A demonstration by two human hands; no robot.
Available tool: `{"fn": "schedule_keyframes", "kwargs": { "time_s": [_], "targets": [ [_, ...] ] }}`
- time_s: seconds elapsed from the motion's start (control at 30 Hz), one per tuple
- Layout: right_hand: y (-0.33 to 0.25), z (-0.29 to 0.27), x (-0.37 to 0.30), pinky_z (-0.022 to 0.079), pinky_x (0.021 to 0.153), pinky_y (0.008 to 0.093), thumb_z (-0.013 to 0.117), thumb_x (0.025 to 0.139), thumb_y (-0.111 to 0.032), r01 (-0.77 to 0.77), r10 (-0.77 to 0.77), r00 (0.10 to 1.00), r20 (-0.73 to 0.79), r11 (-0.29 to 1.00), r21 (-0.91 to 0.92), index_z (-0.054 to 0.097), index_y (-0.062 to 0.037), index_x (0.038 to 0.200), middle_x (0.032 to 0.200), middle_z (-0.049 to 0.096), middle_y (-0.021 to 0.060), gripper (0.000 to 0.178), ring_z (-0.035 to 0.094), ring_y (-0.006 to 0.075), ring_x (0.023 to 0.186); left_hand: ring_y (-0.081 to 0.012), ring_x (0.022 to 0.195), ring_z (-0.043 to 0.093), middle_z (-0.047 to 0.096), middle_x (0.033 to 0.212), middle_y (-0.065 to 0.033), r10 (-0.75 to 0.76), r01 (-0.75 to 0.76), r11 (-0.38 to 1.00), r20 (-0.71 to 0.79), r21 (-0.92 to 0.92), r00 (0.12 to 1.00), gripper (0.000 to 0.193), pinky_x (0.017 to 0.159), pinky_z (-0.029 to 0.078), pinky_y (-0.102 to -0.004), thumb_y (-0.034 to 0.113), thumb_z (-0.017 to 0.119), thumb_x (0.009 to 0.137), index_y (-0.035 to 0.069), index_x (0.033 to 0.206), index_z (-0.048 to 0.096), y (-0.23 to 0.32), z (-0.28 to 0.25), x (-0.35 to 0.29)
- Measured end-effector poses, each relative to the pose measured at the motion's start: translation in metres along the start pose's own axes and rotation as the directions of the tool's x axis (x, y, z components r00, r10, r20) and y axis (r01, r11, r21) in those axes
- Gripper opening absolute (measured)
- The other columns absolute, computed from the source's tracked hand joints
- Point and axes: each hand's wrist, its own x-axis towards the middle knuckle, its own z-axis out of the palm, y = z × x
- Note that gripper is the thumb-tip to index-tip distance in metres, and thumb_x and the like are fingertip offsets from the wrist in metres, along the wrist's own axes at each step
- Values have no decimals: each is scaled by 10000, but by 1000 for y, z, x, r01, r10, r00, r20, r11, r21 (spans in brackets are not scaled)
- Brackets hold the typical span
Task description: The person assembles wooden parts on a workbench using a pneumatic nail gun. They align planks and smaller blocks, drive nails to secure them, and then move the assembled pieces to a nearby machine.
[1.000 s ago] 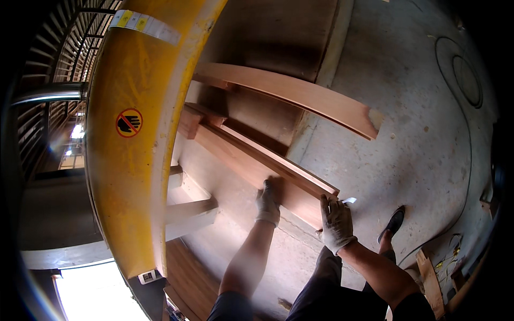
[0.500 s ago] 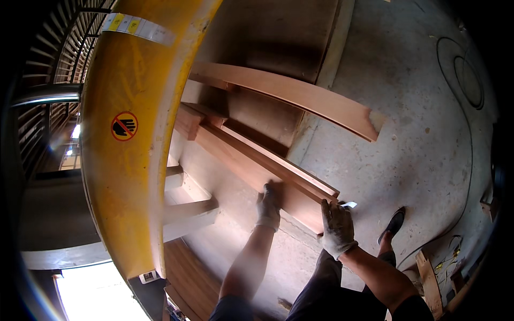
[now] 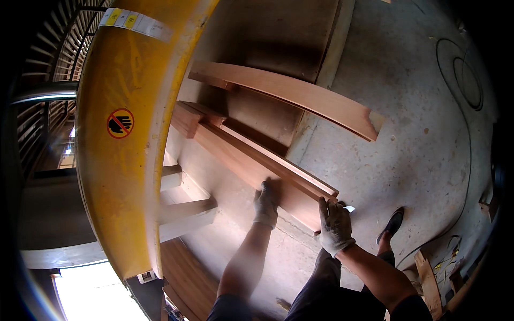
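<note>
A long reddish-brown wooden plank slants from beside the yellow machine down toward me. My left hand, in a grey-white work glove, grips its lower edge partway along, thumb against the broad face and the other fingers mostly hidden. At the near end, my gloved right hand is closed over the plank's corner with its fingers on top. A small white piece shows just beyond the right fingers; what it is I cannot make out. Right behind this plank lies another narrow board, parallel to it.
A separate curved-looking board projects farther back. The yellow machine housing, bearing a no-hands sign, rises at left. Wide planks lie low beside it. A black cable loops over the floor at right, near wood offcuts.
The view has shifted very slightly, so the machine sits a little farther left. Both hands keep their hold on the plank, with hardly any movement.
</note>
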Motion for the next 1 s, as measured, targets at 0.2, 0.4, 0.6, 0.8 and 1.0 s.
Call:
{"fn": "schedule_keyframes", "kwargs": {
  "time_s": [0.2,0.4,0.6,0.8,1.0],
  "targets": [
    [2,15,12,451,1066,529,927,577,-249,13,-13,1000,15,999,-37,402,42,1536,1353,562,248,1131,562,389,1244,-175,1159,661,677,1346,-58,-27,42,988,-101,150,995,350,991,559,-338,295,600,1115,107,1410,615,15,13,5],
    [16,34,20,347,1207,547,884,648,-311,17,-16,1000,4,989,-145,402,55,1535,1418,523,259,1074,478,420,1384,-113,1040,615,675,1195,22,81,-8,907,-155,422,985,263,889,537,-297,319,653,1074,165,1286,650,12,14,-4],
    [22,47,21,308,1239,569,915,635,-375,14,-12,1000,12,993,-121,403,52,1539,1434,514,249,1123,468,417,1404,-114,992,594,652,1145,5,62,-23,959,-127,284,990,187,905,545,-323,186,612,1102,131,1280,621,-3,12,4],
    [22,51,22,327,1232,532,950,593,-356,2,3,999,38,993,-116,392,50,1535,1424,523,245,1168,481,398,1396,-110,964,585,651,1120,6,67,-18,950,-147,313,987,150,895,541,-317,176,621,1096,126,1237,638,-8,3,14],
    [24,54,24,346,1217,522,958,578,-338,19,-20,1000,-10,993,-117,398,52,1518,1358,556,233,1162,520,397,1346,-107,937,569,633,1073,11,65,-17,951,-144,310,988,161,850,528,-300,174,627,1092,128,1245,643,-6,9,12]
  ]
}}
